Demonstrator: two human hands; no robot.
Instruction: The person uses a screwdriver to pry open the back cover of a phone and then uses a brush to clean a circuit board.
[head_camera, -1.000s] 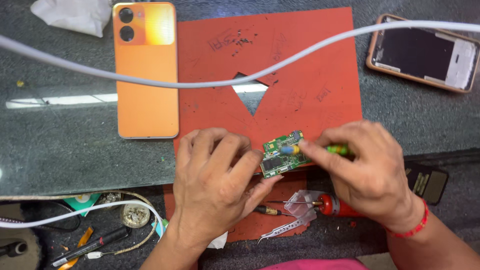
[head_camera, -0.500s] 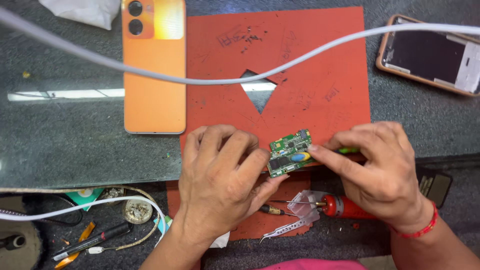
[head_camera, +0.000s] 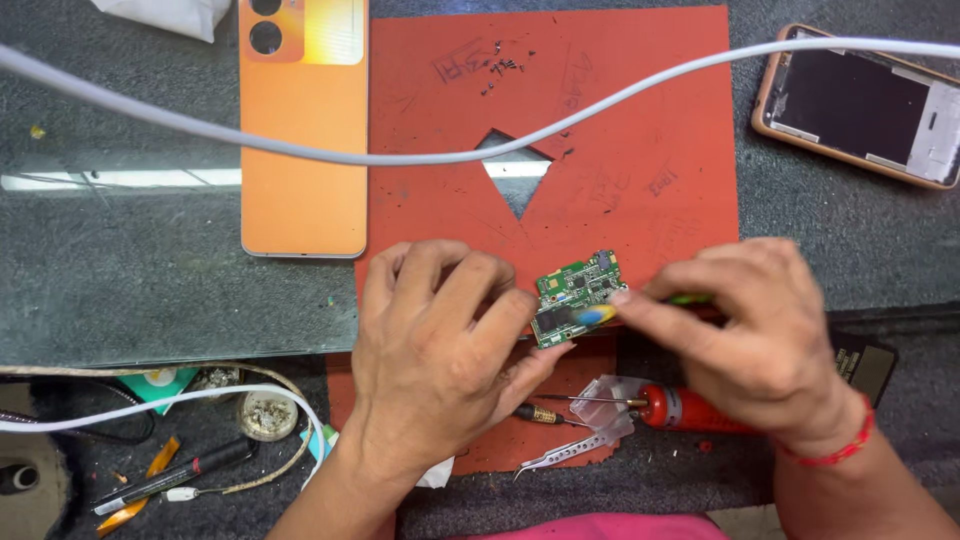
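Note:
My left hand (head_camera: 435, 345) pinches a small green circuit board (head_camera: 575, 290) by its left edge, just above the near edge of a red work mat (head_camera: 600, 170). My right hand (head_camera: 745, 335) grips a thin tool with a green handle and a yellow and blue tip (head_camera: 597, 315). That tip rests on the board's lower right part. Both hands sit close together over the mat's near edge.
An orange phone back (head_camera: 303, 130) lies at the mat's left. An opened phone body (head_camera: 860, 105) lies at the far right. A white cable (head_camera: 400, 155) crosses the whole bench. A red-handled tool (head_camera: 680, 408), tweezers (head_camera: 570, 452) and clutter (head_camera: 170, 470) lie on the lower ledge.
The view has drifted a little, so the bench items sit higher and further right in frame. My hands stay on the board and tool, with the tool tip still on the board.

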